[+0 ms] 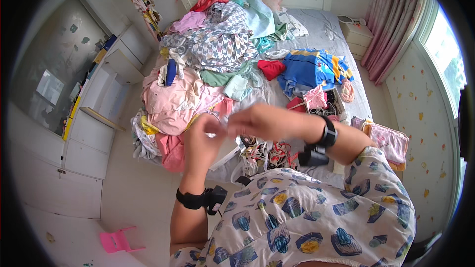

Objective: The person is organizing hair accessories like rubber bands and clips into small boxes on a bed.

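My left hand [204, 133] and my right hand [256, 120] meet at the fingertips above the near part of the bed. Between them shows a small pale item [223, 119], blurred and mostly hidden by the fingers. Both hands pinch at it; its kind cannot be made out. Below my left hand lies a white box [227, 154], partly covered by the hand. A tangle of straps and small garments [269, 155] in white, black and red rests under my right hand. Beyond my right forearm stands an open box [337, 100] with dark and pink garments.
A pile of pink clothes [170, 96] lies on the left, with a patterned quilt [222, 37] behind it. Blue clothes [304, 68] and a red folded cloth [271, 69] lie farther right. Folded pink towels [393, 142] sit at right. A pink chair [117, 240] stands on the floor.
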A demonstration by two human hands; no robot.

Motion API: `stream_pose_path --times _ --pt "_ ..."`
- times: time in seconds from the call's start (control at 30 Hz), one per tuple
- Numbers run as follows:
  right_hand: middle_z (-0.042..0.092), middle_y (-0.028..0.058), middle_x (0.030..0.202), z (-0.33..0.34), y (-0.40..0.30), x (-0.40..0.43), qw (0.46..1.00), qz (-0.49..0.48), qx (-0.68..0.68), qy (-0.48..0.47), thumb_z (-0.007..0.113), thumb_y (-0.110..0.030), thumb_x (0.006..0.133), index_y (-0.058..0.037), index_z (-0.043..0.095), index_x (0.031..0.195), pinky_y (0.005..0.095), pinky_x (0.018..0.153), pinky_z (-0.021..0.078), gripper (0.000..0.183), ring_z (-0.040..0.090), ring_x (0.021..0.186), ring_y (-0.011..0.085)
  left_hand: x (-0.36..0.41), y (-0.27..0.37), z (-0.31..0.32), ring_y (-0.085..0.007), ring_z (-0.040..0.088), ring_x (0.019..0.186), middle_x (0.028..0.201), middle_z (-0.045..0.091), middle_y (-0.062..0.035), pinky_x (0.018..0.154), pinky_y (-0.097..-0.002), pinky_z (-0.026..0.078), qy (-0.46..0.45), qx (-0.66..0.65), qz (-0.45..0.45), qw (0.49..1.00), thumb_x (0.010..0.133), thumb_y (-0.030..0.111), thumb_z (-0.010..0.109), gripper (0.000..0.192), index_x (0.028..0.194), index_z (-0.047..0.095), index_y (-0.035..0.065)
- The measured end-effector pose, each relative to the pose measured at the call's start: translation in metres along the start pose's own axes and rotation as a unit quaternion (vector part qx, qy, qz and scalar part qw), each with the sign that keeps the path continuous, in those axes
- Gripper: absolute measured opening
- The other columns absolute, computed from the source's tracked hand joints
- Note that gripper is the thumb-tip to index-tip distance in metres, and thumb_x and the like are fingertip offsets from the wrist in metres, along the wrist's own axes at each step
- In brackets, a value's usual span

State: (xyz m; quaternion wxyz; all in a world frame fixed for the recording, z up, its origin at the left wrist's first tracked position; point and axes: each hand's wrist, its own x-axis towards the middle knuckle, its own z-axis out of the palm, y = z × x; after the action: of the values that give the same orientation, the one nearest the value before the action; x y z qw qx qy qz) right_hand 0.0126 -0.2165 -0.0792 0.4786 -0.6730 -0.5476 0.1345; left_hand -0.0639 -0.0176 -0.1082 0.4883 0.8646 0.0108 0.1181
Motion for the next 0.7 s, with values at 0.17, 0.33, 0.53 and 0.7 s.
stream_pose_path --times 0.17,0.33,0.53,0.7 --pt "0.065 0.0126 0.085 0.006 0.035 -0.01 0.999 0.005 -0.031 -0.019 0.048 -0.018 0.1 -0.0061 0.063 0.102 0.0376 0.073 0.0493 0.019 0.064 0.078 0.0269 -0.006 0.03 -0.011 -0.0058 0.054 0.074 0.082 0.055 0.002 0.067 -0.0202 0.042 -0.076 -0.523 -0.066 0.846 0.085 -0.002 0.063 0.02 0.086 0.048 0.0123" --pt "0.061 0.0155 0.078 -0.011 0.002 0.007 0.996 -0.009 -0.088 0.026 0.051 -0.016 0.097 -0.0042 0.06 0.098 0.0417 0.068 0.0489 0.015 0.062 0.073 0.032 -0.007 0.006 -0.008 -0.0073 0.054 0.075 0.081 0.056 0.0014 0.073 -0.0237 0.045 -0.04 -0.222 -0.043 0.973 0.081 -0.004 0.066 0.022 0.089 0.05 0.0089" --pt "0.064 0.016 0.08 0.025 0.032 -0.015 0.993 -0.031 -0.111 -0.027 0.052 -0.016 0.095 -0.0067 0.058 0.098 0.0436 0.067 0.0502 0.012 0.064 0.076 0.0356 0.003 0.017 -0.01 -0.0046 0.053 0.075 0.08 0.054 0.0036 0.071 -0.0216 0.044 0.044 -0.341 -0.003 0.939 0.082 -0.006 0.064 0.023 0.083 0.048 0.0095" --pt "0.063 0.0172 0.077 -0.02 0.013 0.014 0.992 0.065 -0.074 0.081 0.054 -0.022 0.096 -0.0017 0.061 0.083 0.0428 0.066 0.0478 0.025 0.061 0.072 0.036 -0.005 0.01 -0.012 -0.0058 0.055 0.075 0.081 0.058 0.0018 0.074 -0.0207 0.044 -0.119 -0.391 -0.104 0.906 0.082 -0.006 0.064 0.023 0.081 0.047 0.0104"
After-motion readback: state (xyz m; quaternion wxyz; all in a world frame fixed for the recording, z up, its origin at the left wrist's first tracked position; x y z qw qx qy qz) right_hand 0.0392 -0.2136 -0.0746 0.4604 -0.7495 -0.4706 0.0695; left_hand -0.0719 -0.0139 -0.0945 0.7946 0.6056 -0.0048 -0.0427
